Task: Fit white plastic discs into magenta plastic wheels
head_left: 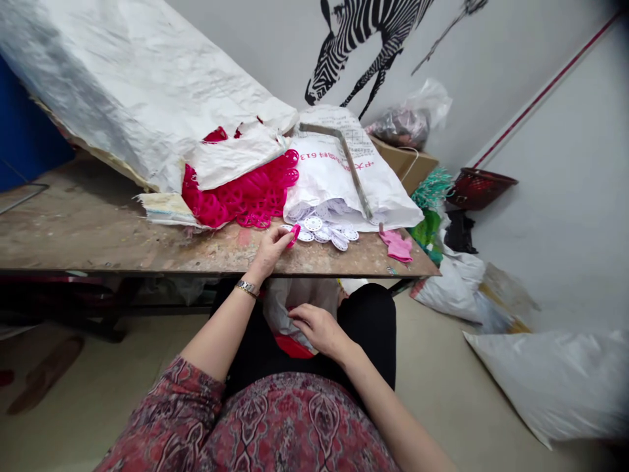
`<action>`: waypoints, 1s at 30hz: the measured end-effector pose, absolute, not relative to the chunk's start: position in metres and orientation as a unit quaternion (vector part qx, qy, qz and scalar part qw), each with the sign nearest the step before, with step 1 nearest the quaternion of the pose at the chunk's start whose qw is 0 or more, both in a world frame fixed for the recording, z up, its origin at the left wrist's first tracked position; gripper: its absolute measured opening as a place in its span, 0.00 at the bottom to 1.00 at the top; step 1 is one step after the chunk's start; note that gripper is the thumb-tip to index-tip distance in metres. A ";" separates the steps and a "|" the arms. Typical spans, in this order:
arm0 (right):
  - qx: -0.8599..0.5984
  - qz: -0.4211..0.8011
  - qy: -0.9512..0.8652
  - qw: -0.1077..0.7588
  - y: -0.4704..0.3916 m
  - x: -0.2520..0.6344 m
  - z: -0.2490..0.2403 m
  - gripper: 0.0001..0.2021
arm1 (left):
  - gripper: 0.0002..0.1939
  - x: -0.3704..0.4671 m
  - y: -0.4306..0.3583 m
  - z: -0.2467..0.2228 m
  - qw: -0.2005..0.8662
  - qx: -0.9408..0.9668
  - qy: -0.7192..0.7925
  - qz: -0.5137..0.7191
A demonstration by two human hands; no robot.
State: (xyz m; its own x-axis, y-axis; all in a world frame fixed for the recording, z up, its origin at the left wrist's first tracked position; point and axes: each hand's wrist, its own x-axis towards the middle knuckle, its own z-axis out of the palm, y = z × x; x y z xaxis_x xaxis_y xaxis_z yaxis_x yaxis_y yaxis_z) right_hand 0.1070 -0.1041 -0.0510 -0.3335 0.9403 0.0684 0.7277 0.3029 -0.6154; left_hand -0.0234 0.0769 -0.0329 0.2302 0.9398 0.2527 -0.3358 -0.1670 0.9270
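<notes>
At the table's front edge, my left hand is closed in a pinch on a bright pink plastic ring-like piece. White round discs with small holes lie in a loose pile just right of it. Behind, many pink openwork plastic pieces spill from a large white sack. Down at my lap, my right hand is above a whitish plastic bag with something red below it. Its fingers are bent and close together; whatever they hold is too small to make out.
The discs come from a white printed sack with a bent metal bar on top. A pink cloth scrap lies at the table's right end. A cardboard box, a red basket and a filled sack stand to the right.
</notes>
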 end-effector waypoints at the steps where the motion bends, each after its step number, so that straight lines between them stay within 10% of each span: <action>1: -0.537 0.247 -0.777 0.215 -0.104 0.108 -0.050 0.11 | 0.15 -0.024 0.077 -0.033 0.579 0.529 0.284 0.551; 30: -0.540 0.293 -0.749 0.250 -0.098 0.124 -0.055 0.12 | 0.19 -0.027 0.073 -0.023 0.646 0.463 0.281 0.538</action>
